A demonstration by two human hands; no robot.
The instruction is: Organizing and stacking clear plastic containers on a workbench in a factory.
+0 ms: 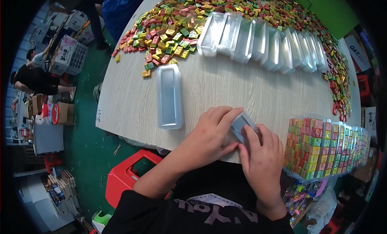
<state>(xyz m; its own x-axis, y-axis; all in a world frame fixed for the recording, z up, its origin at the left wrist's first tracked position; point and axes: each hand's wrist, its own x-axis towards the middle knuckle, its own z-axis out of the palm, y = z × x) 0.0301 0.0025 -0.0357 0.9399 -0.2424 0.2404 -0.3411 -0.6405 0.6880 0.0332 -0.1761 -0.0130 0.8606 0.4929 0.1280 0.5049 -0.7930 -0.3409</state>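
Observation:
Close to the table's near edge, a clear plastic box [240,125] lies between my two hands. My left hand [213,131] grips its left side, fingers along the far end and thumb at the near end. My right hand [263,153] is closed on the right side, with fingertips over its top; the fingers hide much of the box. Left of my hands a second clear plastic box [169,97] lies alone on the wood-grain table [129,92]. Beyond my hands, a row of nested or leaning clear boxes [260,42] spans the table.
Small wrapped candies [165,40] in red, yellow and green are heaped along the far edge. To the right, filled clear boxes [326,149] stand packed with candies. A red stool [125,179] is below the table at left. Other people [38,78] are at far left.

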